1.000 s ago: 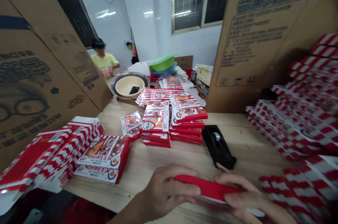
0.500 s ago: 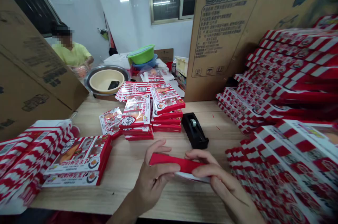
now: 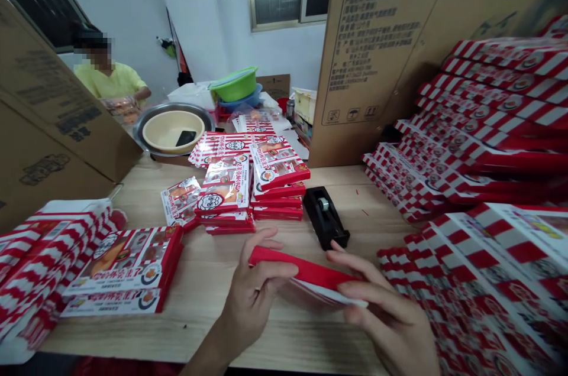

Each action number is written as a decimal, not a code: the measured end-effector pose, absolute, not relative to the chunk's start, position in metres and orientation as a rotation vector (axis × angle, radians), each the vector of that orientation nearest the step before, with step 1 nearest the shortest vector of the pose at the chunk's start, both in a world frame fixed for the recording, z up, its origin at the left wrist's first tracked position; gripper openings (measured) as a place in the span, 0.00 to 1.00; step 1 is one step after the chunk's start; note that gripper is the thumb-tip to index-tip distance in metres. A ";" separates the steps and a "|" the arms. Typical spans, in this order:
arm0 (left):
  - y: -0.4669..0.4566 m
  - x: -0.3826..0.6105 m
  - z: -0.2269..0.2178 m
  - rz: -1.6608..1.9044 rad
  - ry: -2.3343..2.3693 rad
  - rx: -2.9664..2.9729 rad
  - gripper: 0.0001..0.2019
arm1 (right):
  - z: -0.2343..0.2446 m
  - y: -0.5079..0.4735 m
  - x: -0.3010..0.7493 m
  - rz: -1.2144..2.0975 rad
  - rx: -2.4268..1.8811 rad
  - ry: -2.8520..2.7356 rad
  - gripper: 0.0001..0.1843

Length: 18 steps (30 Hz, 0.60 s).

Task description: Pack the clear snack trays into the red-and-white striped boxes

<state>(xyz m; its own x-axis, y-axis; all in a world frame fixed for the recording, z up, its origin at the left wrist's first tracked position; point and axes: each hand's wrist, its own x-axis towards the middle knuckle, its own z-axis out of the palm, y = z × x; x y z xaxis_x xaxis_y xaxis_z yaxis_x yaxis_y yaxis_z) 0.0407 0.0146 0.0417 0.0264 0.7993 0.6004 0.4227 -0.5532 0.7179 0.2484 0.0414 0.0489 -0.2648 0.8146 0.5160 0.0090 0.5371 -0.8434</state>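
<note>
A small cardboard box [image 3: 306,269], red on its facing side with a white flap below, is held up in front of me over the table. My left hand [image 3: 255,281] grips its left end, thumb in front and fingers behind. At the other end my right hand [image 3: 386,305] pinches the right corner, with one finger on the red side, the thumb under the white flap and another finger raised behind. The box's far side is hidden. Just beyond it stands a black tape dispenser [image 3: 326,216] with a roll of tape.
Printed boxes [image 3: 226,187] are piled mid-table. Red-and-white striped boxes are stacked at right [image 3: 488,269] and left [image 3: 53,258], with two more boxes [image 3: 128,263] beside the left stack. Large cartons [image 3: 377,57] flank the table. A person in yellow [image 3: 110,80] sits behind a cream basin [image 3: 173,130].
My right hand has shifted slightly right and its fingers have spread along the box's right end. The white flap now stands further out. The view has shifted a little.
</note>
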 end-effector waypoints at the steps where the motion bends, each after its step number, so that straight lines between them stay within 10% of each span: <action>1: 0.013 0.042 0.041 1.550 1.266 1.966 0.11 | 0.050 0.039 0.250 0.864 -0.717 -1.729 0.07; 18: 0.016 0.062 0.049 1.716 1.454 1.946 0.03 | 0.058 0.033 0.245 0.750 -0.648 -1.896 0.12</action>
